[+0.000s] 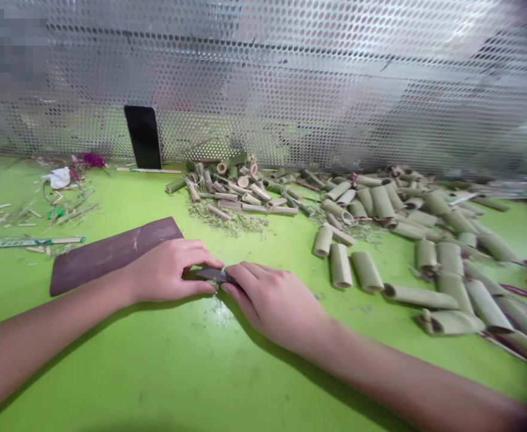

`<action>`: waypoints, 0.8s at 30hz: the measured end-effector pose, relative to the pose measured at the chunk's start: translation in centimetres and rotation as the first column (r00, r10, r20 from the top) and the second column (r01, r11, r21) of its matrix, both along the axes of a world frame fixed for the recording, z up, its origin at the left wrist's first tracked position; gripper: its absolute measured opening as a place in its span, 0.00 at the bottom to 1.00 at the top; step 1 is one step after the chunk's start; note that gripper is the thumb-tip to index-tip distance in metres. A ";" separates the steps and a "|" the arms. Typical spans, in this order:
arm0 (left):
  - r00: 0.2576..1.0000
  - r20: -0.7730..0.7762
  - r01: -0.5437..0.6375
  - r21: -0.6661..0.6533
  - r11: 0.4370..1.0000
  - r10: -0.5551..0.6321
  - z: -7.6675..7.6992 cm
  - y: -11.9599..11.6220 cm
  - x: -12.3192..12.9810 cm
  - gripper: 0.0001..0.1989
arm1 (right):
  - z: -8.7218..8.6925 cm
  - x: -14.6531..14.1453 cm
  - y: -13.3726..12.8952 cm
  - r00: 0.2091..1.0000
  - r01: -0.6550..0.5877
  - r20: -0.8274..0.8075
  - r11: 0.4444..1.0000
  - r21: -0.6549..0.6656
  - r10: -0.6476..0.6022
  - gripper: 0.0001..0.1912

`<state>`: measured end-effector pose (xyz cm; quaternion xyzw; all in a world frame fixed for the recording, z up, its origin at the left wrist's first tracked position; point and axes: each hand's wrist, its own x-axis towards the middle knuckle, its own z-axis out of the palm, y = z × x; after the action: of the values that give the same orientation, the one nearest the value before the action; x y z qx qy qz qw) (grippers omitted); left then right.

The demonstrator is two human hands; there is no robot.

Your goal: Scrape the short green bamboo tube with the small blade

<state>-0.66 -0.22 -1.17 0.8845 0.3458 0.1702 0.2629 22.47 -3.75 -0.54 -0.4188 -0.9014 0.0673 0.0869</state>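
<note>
Near the middle of the green table, my two hands meet fingertip to fingertip. My right hand (274,297) is closed around a small dark blade (208,273) that points left into the gap of my left hand; its handle is hidden by my fingers. My left hand (168,270) has thumb and index finger curled about the blade's tip area, close to my right fingertips. Whatever small piece it pinches there is too small to make out. Green shavings (218,294) lie just below the fingertips. Behind my left wrist lies a flat brown slab (114,249).
Cut bamboo tubes (382,203) are heaped at the right, with thinner pieces (234,192) and shavings at the back middle. A black phone (144,137) leans against the perforated metal screen (254,78). Strips, white scrap (59,177) and purple thread (93,159) lie at left.
</note>
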 end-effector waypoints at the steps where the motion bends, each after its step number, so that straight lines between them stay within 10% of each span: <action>1: 1.000 0.007 0.000 0.006 1.000 0.000 0.0 0.0 0.0 0.20 | 0.0 0.0 0.0 1.000 0.000 0.006 1.000 0.004 0.000 0.14; 24: 0.997 -0.044 0.066 0.121 0.991 -0.061 -0.4 -0.1 -0.1 0.21 | 0.3 0.7 0.1 1.000 -0.015 0.018 0.998 -0.067 0.016 0.13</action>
<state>-0.79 -0.28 -1.54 0.9127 0.3117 0.1647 0.2066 23.18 -3.67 -0.19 -0.4151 -0.9026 0.0941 0.0642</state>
